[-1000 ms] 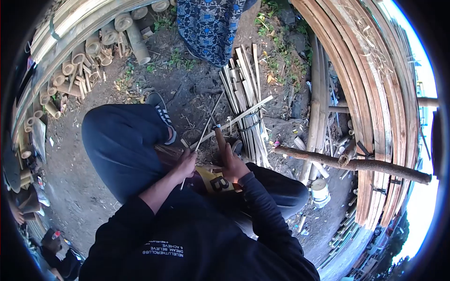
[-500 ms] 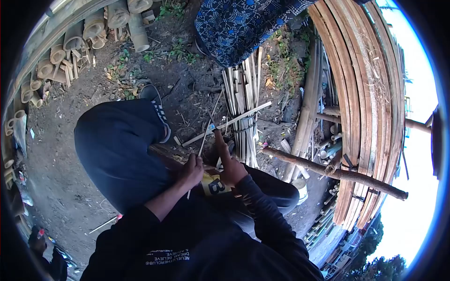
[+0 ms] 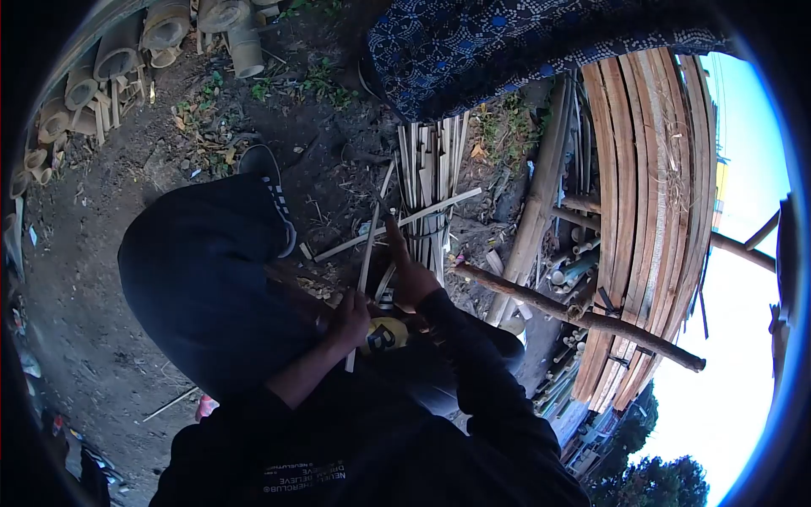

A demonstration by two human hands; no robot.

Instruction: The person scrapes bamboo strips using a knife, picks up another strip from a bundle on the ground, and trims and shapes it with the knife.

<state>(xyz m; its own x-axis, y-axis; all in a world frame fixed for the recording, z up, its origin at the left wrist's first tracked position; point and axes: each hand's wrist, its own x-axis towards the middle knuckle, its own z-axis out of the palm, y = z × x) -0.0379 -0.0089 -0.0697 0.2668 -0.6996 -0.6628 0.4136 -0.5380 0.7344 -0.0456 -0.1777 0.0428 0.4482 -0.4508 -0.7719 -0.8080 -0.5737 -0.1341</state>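
Note:
My left hand [image 3: 350, 316] is closed around a thin bamboo strip [image 3: 368, 253], which runs up and away from it and pokes out below it. My right hand [image 3: 411, 275] grips a knife [image 3: 392, 226] by its handle, with the index finger stretched along it. The knife's dark, narrow blade lies close beside the upper part of the strip. Beyond my hands a tied bundle of split bamboo strips [image 3: 429, 169] lies on the ground, with a loose strip [image 3: 439, 205] across it.
A person in blue patterned cloth [image 3: 473, 59] is at the top. Cut bamboo tubes [image 3: 118, 55] are stacked upper left. At the right, a rough pole [image 3: 625, 328] passes beside long stacked wooden strips [image 3: 646, 211]. A shoe [image 3: 263, 167] shows beyond my bent knee.
The view has shifted and tilted. The patterned cloth covers more of the top right. Both hands keep their hold, and the strip shows its broader face and stands more upright.

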